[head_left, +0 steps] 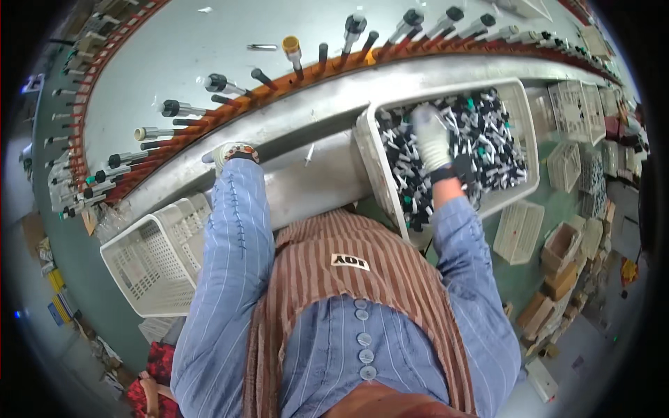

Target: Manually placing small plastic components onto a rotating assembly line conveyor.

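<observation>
My right hand (432,138), in a white glove and with a dark band at the wrist, reaches into a white plastic basket (451,90). Beneath it lie many small black and white plastic parts (491,143), a few of them green. Motion smears its fingertips, so a grip on any part cannot be made out. My left hand (235,151), also gloved, is at the metal ledge (300,97) beside the conveyor. Its fingers are mostly hidden, and whether it holds anything does not show.
A curved orange conveyor rail (306,75) carries upright pegs, many bearing black-and-silver pieces and one a yellow piece (291,47). At lower left stands a white perforated crate (150,261). Crates (519,232) and cardboard boxes (561,247) stand at right. Another person's arm (150,393) shows at bottom left.
</observation>
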A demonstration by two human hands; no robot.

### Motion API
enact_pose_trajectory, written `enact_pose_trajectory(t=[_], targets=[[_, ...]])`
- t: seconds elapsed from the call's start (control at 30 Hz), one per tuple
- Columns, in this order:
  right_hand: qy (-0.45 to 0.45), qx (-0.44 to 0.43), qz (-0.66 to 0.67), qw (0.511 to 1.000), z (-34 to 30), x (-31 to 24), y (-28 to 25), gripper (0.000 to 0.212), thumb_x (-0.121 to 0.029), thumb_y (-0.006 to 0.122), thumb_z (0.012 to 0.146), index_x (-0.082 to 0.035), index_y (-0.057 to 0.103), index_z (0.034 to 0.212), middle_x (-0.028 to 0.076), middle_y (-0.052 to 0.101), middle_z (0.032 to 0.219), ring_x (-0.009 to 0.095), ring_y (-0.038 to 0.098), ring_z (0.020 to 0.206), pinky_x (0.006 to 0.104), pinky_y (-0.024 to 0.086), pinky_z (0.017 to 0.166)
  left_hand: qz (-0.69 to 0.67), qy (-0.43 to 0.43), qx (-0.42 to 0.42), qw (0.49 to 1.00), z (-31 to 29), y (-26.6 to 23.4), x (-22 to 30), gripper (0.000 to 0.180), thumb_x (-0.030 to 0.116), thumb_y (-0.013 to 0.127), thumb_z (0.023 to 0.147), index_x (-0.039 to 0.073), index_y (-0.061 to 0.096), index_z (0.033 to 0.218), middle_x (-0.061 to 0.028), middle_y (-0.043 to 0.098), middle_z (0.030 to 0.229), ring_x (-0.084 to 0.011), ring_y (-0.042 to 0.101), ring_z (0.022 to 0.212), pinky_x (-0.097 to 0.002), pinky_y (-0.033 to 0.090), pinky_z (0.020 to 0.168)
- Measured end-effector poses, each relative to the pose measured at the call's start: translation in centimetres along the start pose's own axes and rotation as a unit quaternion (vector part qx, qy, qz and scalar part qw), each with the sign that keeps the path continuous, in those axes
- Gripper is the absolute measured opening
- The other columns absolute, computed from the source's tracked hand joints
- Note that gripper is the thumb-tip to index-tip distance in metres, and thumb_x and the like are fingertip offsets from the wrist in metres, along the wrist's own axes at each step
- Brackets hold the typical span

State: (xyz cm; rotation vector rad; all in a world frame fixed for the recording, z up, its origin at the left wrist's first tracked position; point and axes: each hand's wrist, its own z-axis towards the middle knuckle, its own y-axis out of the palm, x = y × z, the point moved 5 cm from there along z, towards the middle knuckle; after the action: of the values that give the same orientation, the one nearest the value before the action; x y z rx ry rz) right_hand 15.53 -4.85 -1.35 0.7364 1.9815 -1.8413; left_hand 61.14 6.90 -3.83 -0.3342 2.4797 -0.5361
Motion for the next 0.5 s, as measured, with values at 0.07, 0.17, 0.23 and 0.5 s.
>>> enact_pose_trajectory(t=[0.07, 0.17, 0.23, 0.5], targets=[[-0.116, -0.055, -0.032, 0.991, -2.0, -0.5, 4.8, 0.037, -0.036, 0.052, 0.095, -0.003, 0.066, 0.101, 0.027, 0.067, 0.097, 0.045, 0.063, 0.096, 0.0497, 0.05, 0.086, -0.008, -0.014, 0.0, 1.0, -0.1, 0.2, -1.5, 0.039, 0.028, 0.061, 0.093, 0.017, 0.065, 0.13, -0.0048, 0.066, 0.128, -0.0275, 0.061, 0.12, -0.0627, 0.048, 0.094], [-0.108, -0.154, -0.163, 0.969, -0.6, -0.2, 7.5, 0.043, -0.034, 0.054, 0.094, 0.006, 0.061, 0.108, 0.032, 0.064, 0.103, 0.043, 0.063, 0.101, 0.0495, 0.05, 0.09, -0.001, -0.025, 0.001, 1.0, -1.2, 1.1, -3.2, 0.039, 0.029, 0.061, 0.093, 0.017, 0.065, 0.13, -0.0048, 0.066, 0.128, -0.0272, 0.062, 0.119, -0.0618, 0.049, 0.094], [-0.116, -0.253, -0.107, 0.955, 0.4, 0.7, 8.2, 0.04, -0.029, 0.055, 0.093, 0.003, 0.059, 0.116, 0.029, 0.066, 0.104, 0.042, 0.063, 0.102, 0.0467, 0.051, 0.088, 0.005, -0.03, 0.003, 1.0, -1.7, 1.5, -4.5, 0.039, 0.029, 0.061, 0.093, 0.017, 0.065, 0.129, -0.0047, 0.066, 0.128, -0.0271, 0.062, 0.119, -0.0611, 0.049, 0.094], [-0.19, -0.193, 0.088, 0.959, -3.6, 0.4, 4.9, 0.035, -0.02, 0.063, 0.088, -0.008, 0.057, 0.121, 0.019, 0.066, 0.107, 0.034, 0.065, 0.097, 0.04, 0.052, 0.087, 0.055, 0.03, 0.039, 0.997, -3.1, -0.4, -1.4, 0.039, 0.031, 0.062, 0.093, 0.017, 0.066, 0.128, -0.0046, 0.066, 0.127, -0.0265, 0.062, 0.119, -0.0586, 0.049, 0.094]])
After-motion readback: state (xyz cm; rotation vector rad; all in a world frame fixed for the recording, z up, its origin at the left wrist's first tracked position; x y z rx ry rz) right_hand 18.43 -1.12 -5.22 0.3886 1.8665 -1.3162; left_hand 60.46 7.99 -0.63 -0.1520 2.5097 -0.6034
